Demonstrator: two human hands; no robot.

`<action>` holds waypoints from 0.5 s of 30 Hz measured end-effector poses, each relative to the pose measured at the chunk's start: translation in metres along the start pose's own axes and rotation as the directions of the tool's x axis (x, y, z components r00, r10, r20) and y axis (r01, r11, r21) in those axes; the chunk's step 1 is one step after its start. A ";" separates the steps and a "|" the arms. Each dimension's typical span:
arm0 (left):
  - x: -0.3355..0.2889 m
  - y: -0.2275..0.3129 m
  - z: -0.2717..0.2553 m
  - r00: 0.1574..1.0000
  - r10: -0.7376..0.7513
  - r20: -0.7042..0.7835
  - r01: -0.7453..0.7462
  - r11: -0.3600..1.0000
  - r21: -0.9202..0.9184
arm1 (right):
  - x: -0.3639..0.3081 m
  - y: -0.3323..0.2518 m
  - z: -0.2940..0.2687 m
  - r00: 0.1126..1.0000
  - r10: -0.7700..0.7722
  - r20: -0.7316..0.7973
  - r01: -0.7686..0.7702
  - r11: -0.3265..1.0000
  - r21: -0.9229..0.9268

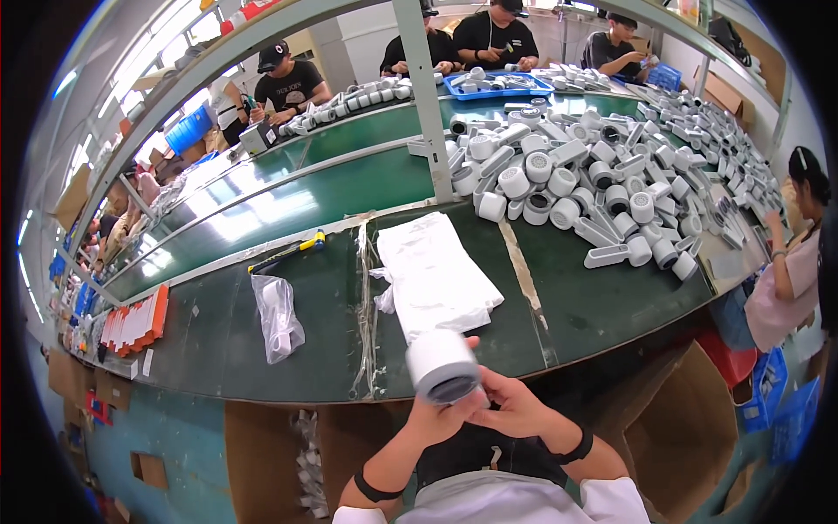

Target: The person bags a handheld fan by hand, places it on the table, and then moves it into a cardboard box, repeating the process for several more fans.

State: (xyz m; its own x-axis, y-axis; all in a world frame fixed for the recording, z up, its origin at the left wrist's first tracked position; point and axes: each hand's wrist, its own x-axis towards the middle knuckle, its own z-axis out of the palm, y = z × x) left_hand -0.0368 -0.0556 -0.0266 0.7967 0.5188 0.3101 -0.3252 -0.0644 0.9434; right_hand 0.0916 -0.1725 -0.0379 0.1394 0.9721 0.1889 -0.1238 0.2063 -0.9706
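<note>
Just over the near edge of the bench I hold a white handheld device with a round drum-shaped head and a grey rim around a dark opening. My left hand is closed beneath the head. Close against it, my right hand is closed where the handle appears to be, though the fingers hide most of that part. Beyond the device lies a stack of white plastic bags. To its left rests a similar device in a clear bag.
A big heap of similar white-grey devices covers the bench's right side. A yellow-black hammer-like tool and orange-white cartons lie left. A metal post rises behind the bags. Open cardboard boxes stand below; several co-workers sit across.
</note>
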 end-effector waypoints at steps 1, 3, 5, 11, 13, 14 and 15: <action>0.000 0.000 0.000 0.997 -0.071 0.033 0.071 0.997 0.003 | -0.002 0.011 -0.002 0.999 0.038 0.019 -0.039 0.997 0.073; 0.006 0.000 -0.005 0.991 -0.069 0.117 0.068 0.998 0.017 | -0.004 0.015 -0.004 0.997 0.073 -0.010 -0.070 0.978 0.195; 0.022 0.007 -0.019 0.999 0.031 0.042 -0.043 0.949 0.312 | -0.005 0.015 -0.018 0.988 0.032 -0.150 -0.009 0.989 0.150; 0.062 0.000 -0.055 0.959 0.256 0.123 -0.218 0.385 0.897 | 0.022 0.023 -0.065 0.867 -0.047 -0.497 0.104 0.991 0.088; 0.066 -0.005 -0.059 0.969 0.185 0.161 -0.202 0.228 0.952 | 0.027 0.034 -0.072 0.787 -0.010 -0.617 0.030 0.999 0.023; 0.068 -0.010 -0.062 0.970 0.184 0.156 -0.196 0.224 0.955 | 0.027 0.034 -0.072 0.791 -0.007 -0.612 0.031 0.999 0.028; 0.069 -0.014 -0.066 0.970 0.182 0.162 -0.200 0.214 0.956 | 0.026 0.031 -0.071 0.788 0.016 -0.615 0.013 0.999 0.042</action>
State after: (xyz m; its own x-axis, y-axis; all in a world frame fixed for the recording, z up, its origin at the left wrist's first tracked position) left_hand -0.0111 0.0371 -0.0258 0.7960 0.3536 0.4912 0.2585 -0.9325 0.2523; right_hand 0.1608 -0.1486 -0.0741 0.7122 0.7007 0.0418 -0.1634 0.2234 -0.9609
